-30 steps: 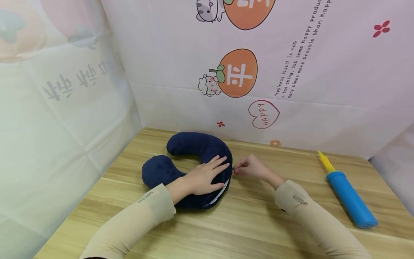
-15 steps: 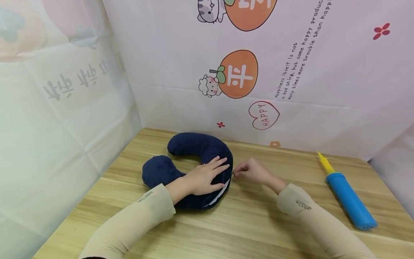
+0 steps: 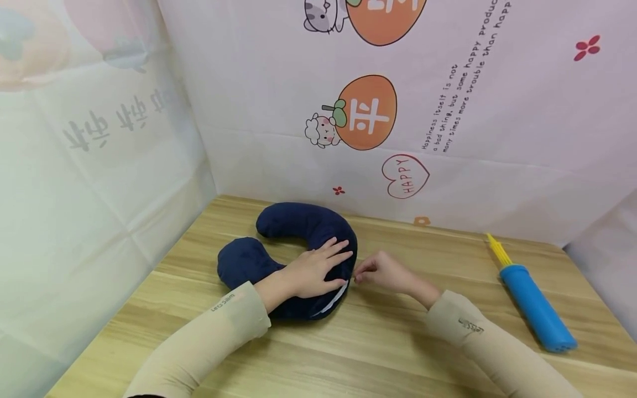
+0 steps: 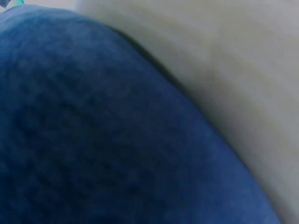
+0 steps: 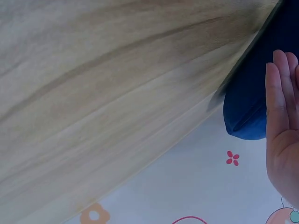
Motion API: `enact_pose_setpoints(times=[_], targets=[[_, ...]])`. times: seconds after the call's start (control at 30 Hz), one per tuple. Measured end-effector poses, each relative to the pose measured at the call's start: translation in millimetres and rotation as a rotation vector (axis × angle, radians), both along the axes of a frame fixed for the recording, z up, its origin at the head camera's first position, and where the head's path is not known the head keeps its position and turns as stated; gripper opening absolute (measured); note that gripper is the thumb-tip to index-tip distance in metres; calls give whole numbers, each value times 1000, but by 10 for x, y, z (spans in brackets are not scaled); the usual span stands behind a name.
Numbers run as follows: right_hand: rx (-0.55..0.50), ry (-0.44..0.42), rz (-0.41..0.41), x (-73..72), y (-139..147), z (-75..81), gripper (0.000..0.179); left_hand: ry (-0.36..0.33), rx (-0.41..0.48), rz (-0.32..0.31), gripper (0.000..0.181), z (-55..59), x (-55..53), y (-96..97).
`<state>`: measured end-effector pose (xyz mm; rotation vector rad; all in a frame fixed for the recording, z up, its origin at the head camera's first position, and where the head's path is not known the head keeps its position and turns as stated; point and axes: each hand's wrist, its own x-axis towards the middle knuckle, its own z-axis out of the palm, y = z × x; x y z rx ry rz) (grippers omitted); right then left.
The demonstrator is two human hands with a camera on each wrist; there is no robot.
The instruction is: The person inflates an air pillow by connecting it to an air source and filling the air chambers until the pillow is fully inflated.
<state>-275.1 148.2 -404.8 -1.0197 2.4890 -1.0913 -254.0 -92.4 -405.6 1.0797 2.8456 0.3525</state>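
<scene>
A navy U-shaped neck pillow (image 3: 303, 218) lies on the wooden table, its opening facing left in the head view. Spread over its right curve, my left hand (image 3: 312, 272) presses it down with straight fingers. Along the lower right edge a gap in the zipper shows a white strip (image 3: 333, 301). My right hand (image 3: 385, 272) pinches the small zipper pull at the pillow's right edge, just above that strip; the fingertips mostly hide the pull. Blue fabric (image 4: 117, 121) fills most of the left wrist view. In the right wrist view, the right hand's fingers (image 5: 279, 98) overlap the pillow.
A blue hand pump (image 3: 537, 309) with a yellow nozzle (image 3: 499, 250) lies on the right of the wooden table (image 3: 398, 354). Printed white cloth (image 3: 278, 110) hangs behind the table, and more cloth (image 3: 99, 210) hangs along its left side.
My right hand has moved down along the pillow's edge, toward me, and the white strip shows shorter. The left hand stays in place on the pillow.
</scene>
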Motion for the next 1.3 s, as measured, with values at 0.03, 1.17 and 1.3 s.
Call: enact_pose_setpoints(times=[0.03, 1.17, 1.3], targets=[[-2, 2, -12, -10, 2, -3, 10, 5, -1, 9, 67, 3, -7, 11], [27, 68, -48, 24, 52, -65, 9, 37, -18, 210, 64, 72, -98, 359], [26, 66, -52, 23, 113, -44, 10, 38, -7, 187, 64, 99, -14, 357]])
